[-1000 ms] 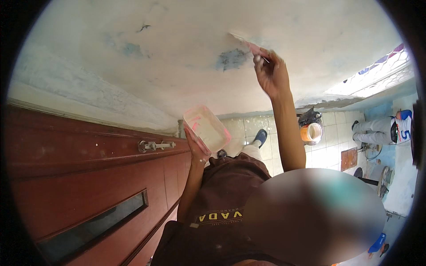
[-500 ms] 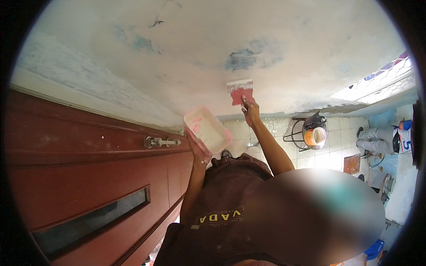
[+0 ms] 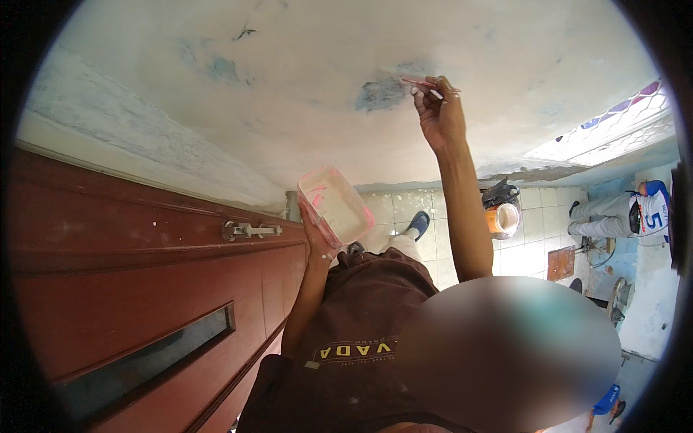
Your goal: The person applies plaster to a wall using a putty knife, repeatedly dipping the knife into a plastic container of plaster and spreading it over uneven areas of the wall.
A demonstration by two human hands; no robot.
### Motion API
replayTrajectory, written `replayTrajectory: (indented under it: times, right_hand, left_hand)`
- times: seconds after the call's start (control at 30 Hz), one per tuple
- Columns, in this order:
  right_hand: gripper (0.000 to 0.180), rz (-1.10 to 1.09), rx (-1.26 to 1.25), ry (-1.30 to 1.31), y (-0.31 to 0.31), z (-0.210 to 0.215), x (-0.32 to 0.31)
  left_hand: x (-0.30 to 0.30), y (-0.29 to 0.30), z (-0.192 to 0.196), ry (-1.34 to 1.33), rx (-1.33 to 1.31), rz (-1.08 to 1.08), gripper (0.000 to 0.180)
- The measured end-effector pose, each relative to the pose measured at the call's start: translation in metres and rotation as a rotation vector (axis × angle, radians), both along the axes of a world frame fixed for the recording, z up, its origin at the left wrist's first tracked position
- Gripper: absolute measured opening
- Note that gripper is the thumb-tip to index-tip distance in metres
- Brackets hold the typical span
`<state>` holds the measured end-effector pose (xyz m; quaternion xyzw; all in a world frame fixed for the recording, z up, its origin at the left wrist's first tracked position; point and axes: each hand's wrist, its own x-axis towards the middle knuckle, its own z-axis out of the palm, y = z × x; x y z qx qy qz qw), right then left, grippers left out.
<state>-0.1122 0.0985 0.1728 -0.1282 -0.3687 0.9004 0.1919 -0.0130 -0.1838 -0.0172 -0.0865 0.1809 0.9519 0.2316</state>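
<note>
My right hand (image 3: 441, 119) is raised to the wall, its fingers closed on a red putty knife (image 3: 415, 81) seen nearly edge-on. The blade end lies over or right by a blue-grey bare patch (image 3: 381, 94) in the whitish wall (image 3: 303, 86); whether it touches cannot be made out. White smears mark the fingertips. At waist height my left hand (image 3: 318, 237) grips the side of a clear pinkish plastic tub (image 3: 363, 193). Pale filler paste (image 3: 339, 209) lies inside it, with pink streaks on the walls.
A red-brown door (image 3: 144, 289) with a metal bolt (image 3: 250, 230) stands at left. Right of my arm, an orange-and-white bucket (image 3: 503, 218) sits beside a black bag (image 3: 499, 193). Another person (image 3: 621, 216) is farther right, below a window grille (image 3: 613, 130). Pale tiles (image 3: 534, 216) cover the floor.
My right hand has moved up the wall with the putty knife, which has turned from face-on to nearly edge-on. The tub in my left hand has barely shifted. A slippered foot now shows.
</note>
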Motion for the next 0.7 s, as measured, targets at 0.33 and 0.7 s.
replayTrajectory:
  times: [0.33,0.7]
  right_hand:
    - [0.018,0.274,-0.202,-0.367,-0.028,-0.225,0.013]
    - [0.038,0.49,-0.623,0.293,0.027,-0.01,0.009]
  left_hand:
    - [-0.003,-0.006,0.008,0.046,0.047,0.074,0.073]
    - [0.006,-0.01,0.02,0.042,-0.027,0.193,0.075]
